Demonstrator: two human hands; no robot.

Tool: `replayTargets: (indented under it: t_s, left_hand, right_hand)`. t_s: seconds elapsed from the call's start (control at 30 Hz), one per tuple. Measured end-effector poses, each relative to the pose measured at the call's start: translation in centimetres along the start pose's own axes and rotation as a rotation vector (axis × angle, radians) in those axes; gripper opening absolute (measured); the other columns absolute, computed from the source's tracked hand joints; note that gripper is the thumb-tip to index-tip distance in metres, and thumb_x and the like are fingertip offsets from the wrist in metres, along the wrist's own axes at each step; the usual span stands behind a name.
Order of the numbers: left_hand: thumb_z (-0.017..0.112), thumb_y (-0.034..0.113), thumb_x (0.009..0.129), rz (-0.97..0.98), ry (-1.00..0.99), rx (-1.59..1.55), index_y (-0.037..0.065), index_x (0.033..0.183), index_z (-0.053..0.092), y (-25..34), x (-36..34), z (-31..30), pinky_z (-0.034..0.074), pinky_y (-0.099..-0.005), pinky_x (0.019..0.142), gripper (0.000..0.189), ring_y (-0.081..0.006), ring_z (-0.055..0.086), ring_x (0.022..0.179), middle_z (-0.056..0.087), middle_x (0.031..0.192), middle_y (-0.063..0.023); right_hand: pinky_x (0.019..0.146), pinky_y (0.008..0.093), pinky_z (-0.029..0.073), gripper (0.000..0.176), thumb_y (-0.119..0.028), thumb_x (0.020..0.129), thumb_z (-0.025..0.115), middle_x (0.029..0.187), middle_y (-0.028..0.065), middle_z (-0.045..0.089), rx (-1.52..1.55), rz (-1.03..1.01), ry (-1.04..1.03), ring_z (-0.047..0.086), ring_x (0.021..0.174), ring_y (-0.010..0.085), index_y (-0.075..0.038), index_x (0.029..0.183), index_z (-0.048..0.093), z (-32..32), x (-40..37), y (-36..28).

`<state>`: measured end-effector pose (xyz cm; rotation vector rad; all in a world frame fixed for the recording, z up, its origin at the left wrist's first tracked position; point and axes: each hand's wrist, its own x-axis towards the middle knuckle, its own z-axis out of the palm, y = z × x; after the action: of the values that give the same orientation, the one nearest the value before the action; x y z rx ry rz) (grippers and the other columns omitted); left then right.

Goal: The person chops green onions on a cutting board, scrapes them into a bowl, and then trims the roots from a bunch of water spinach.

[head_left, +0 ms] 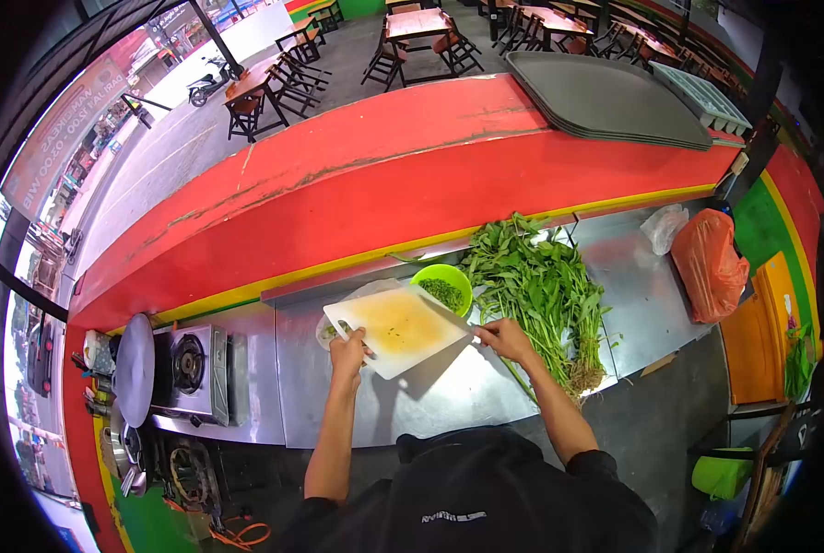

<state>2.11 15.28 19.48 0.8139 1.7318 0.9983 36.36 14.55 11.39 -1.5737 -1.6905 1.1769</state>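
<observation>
My left hand [348, 354] grips a white cutting board [421, 346] by its left end, near the handle slot. The board is held up over the steel counter, its middle stained yellow, with a few green bits on it. At the board's right corner is my right hand [504, 338], fingers closed; what they pinch is too small to make out. Just behind the board stands a lime-green bowl [468, 288] with chopped greens [441, 293] inside. To the right lies a big heap of leafy greens [541, 286], roots toward me. A clear plastic bag [323, 334] is partly hidden behind the board.
A gas stove [189, 369] and an upright wok-like pan [135, 369] stand at the left. An orange plastic bag [710, 267] sits at the counter's right end. Dark trays [606, 97] rest on the red wall [338, 175] ahead. The steel counter [320, 415] runs before me.
</observation>
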Motion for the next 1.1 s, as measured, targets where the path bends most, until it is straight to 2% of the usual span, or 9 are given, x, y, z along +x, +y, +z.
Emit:
replayTargets:
  t_s: [0.17,0.27,0.43,0.5,0.63,0.7,0.77,0.83,1.1]
  left_hand:
    - [0.062,0.021,0.091,0.019,-0.011,-0.089,0.003,0.094,0.068,-0.1,0.2,0.6,0.039,-0.0258,0.044,0.019,-0.0096,0.058,0.054,0.064,0.069,-0.0034]
    - [0.061,0.02,0.092,0.014,-0.018,-0.074,0.003,0.095,0.068,0.3,-0.1,0.6,0.04,-0.0249,0.045,0.019,-0.0089,0.058,0.055,0.065,0.071,-0.0033]
    - [0.062,0.022,0.092,0.038,-0.022,-0.032,0.003,0.095,0.069,0.1,0.0,0.7,0.04,-0.0243,0.045,0.021,-0.0086,0.058,0.055,0.066,0.072,-0.0036]
    - [0.062,0.022,0.092,0.043,-0.028,-0.061,0.002,0.095,0.069,-0.1,-0.1,0.5,0.04,-0.0248,0.046,0.021,-0.0091,0.058,0.055,0.066,0.072,-0.0037]
    - [0.061,0.02,0.092,0.05,-0.022,-0.016,0.001,0.096,0.069,0.4,-0.5,0.4,0.041,-0.0256,0.046,0.021,-0.0101,0.06,0.057,0.068,0.077,-0.0052]
    - [0.061,0.02,0.092,0.04,-0.028,-0.031,0.002,0.097,0.069,0.3,-0.6,0.4,0.041,-0.0257,0.046,0.02,-0.0101,0.06,0.057,0.067,0.076,-0.0049]
    - [0.061,0.02,0.092,0.033,-0.019,-0.03,0.002,0.097,0.068,0.8,-0.9,0.6,0.04,-0.0257,0.046,0.02,-0.0099,0.06,0.057,0.067,0.075,-0.0046]
    - [0.061,0.02,0.092,0.031,-0.008,-0.029,0.003,0.097,0.068,0.7,-0.9,0.5,0.04,-0.0258,0.045,0.019,-0.0097,0.059,0.057,0.066,0.075,-0.0042]
    - [0.061,0.02,0.091,0.064,-0.008,-0.035,0.002,0.092,0.068,0.0,-1.3,0.4,0.039,-0.0259,0.044,0.019,-0.0094,0.058,0.055,0.064,0.07,-0.0047]
  right_hand:
    - [0.046,0.0277,0.046,0.034,-0.034,0.095,0.066,0.073,0.0059,0.073,0.186,0.081,-0.076,0.055,0.046,0.0099,-0.003,0.104,0.076,-1.2,-1.4,-4.5]
    - [0.04,0.0243,0.039,0.032,-0.034,0.096,0.067,0.073,0.0016,0.071,0.36,0.021,-0.347,0.049,0.044,0.0047,-0.005,0.106,0.076,-1.9,-2.8,-7.2]
    - [0.041,0.026,0.042,0.035,-0.035,0.095,0.067,0.071,0.0038,0.071,0.271,0.059,-0.311,0.052,0.043,0.0081,-0.003,0.104,0.076,-1.1,-1.6,-4.9]
    - [0.043,0.0282,0.045,0.035,-0.034,0.093,0.068,0.07,0.007,0.072,0.085,0.107,-0.069,0.055,0.044,0.011,-0.001,0.101,0.077,-0.3,-0.8,-3.3]
    - [0.045,0.029,0.047,0.032,-0.032,0.093,0.069,0.069,0.0079,0.072,0.045,0.096,-0.003,0.056,0.043,0.0118,-0.001,0.099,0.077,-0.4,-0.7,-3.5]
    - [0.043,0.0268,0.044,0.031,-0.031,0.093,0.068,0.069,0.0051,0.071,0.145,0.094,-0.06,0.053,0.043,0.0095,-0.003,0.101,0.077,-0.9,-1.3,-5.0]
    - [0.04,0.0242,0.041,0.031,-0.032,0.095,0.067,0.071,0.0023,0.071,0.302,0.064,-0.308,0.049,0.042,0.0069,-0.004,0.103,0.076,-1.6,-1.9,-6.3]
    - [0.038,0.0228,0.038,0.031,-0.032,0.096,0.067,0.073,0.0014,0.071,0.319,0.051,-0.334,0.047,0.042,0.0054,-0.004,0.103,0.076,-1.5,-2.1,-6.6]
    - [0.039,0.0232,0.038,0.035,-0.034,0.096,0.066,0.071,0.001,0.07,0.129,0.132,-0.005,0.048,0.042,0.0061,0.0,0.098,0.075,1.2,1.2,1.3]
